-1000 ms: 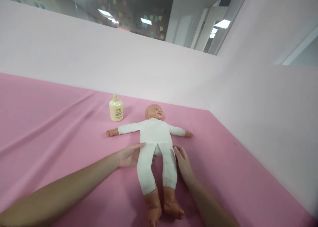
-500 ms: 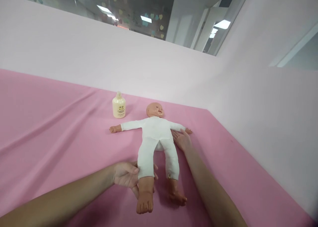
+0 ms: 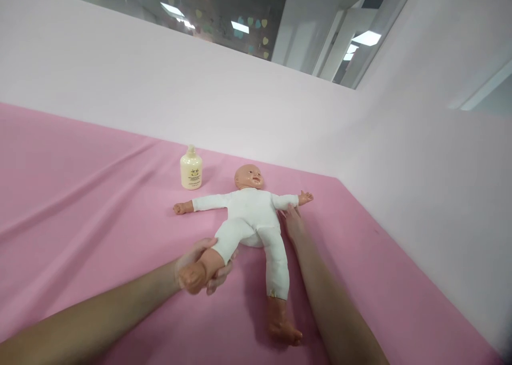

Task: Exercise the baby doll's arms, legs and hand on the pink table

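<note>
A baby doll [image 3: 256,208] in a white suit lies on its back, its head turned to the right and both arms spread. My left hand [image 3: 192,258] is closed around the doll's lower leg on the left, with fingers showing on the far side; that leg is raised and swung outward. The other leg [image 3: 277,264] is stretched toward me. My right hand [image 3: 294,224] is beside the doll's torso, its outstretched fingers reaching the underside of the doll's right-hand arm [image 3: 286,201]. The tips are partly hidden there.
A cream pump bottle [image 3: 191,169] stands to the left of the doll's head. Pink cloth [image 3: 100,205] with a few creases covers the surface. A white wall [image 3: 160,98] borders it at the back and right, with a window [image 3: 224,13] above.
My left hand has moved the doll's leg left and upward, bending it outward. The doll's right-hand arm has shifted up a little, with my right hand's fingers against it.
</note>
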{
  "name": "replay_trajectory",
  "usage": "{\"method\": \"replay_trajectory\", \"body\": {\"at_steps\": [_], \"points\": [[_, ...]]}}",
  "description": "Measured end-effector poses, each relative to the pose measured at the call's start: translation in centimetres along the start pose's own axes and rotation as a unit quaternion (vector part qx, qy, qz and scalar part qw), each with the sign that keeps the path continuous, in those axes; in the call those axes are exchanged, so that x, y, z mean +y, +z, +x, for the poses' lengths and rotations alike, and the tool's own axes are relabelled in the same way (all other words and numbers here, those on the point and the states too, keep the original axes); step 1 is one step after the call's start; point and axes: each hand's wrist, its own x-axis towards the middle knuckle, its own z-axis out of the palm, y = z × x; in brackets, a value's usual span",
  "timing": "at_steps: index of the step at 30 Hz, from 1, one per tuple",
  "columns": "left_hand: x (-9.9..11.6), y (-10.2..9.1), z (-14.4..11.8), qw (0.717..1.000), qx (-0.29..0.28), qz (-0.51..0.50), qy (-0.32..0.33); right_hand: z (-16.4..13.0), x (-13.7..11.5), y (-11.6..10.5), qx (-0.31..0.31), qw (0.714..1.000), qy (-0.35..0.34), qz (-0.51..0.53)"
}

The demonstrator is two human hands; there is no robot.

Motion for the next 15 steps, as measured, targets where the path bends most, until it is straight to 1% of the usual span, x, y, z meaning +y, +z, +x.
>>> {"method": "replay_trajectory", "body": {"at_steps": [3,4,5,6,7,9,10,12,13,15], "points": [[0.5,-0.5,1.0,0.992,0.11,-0.011,0.064,-0.7,0.2,0.8,-0.028,0.999,-0.007,-0.021],[0.5,-0.7,1.4,0.987,0.143,-0.01,0.077,-0.9,0.2,1.0,-0.051,0.996,-0.029,-0.065],[0.4,-0.8,1.7,0.982,0.169,-0.006,0.082,-1.2,0.2,1.1,-0.083,0.986,-0.069,-0.128],[0.3,-0.9,2.0,0.979,0.188,-0.001,0.084,-1.3,0.2,1.2,-0.121,0.966,-0.116,-0.196],[0.2,-1.1,2.3,0.976,0.204,0.006,0.081,-1.5,0.2,1.3,-0.16,0.94,-0.155,-0.257],[0.0,-1.5,2.8,0.97,0.232,0.022,0.068,-1.7,0.4,1.4,-0.217,0.897,-0.208,-0.324],[0.0,-1.7,2.9,0.967,0.244,0.03,0.06,-1.8,0.6,1.4,-0.232,0.883,-0.222,-0.342],[-0.1,-2.3,3.3,0.965,0.254,0.043,0.047,-1.9,0.9,1.5,-0.246,0.871,-0.228,-0.36],[-0.1,-2.5,3.4,0.967,0.247,0.045,0.042,-1.9,1.1,1.5,-0.244,0.873,-0.227,-0.357],[-0.3,-2.9,3.5,0.978,0.201,0.045,0.014,-1.8,1.4,1.5,-0.229,0.89,-0.219,-0.327]]}}
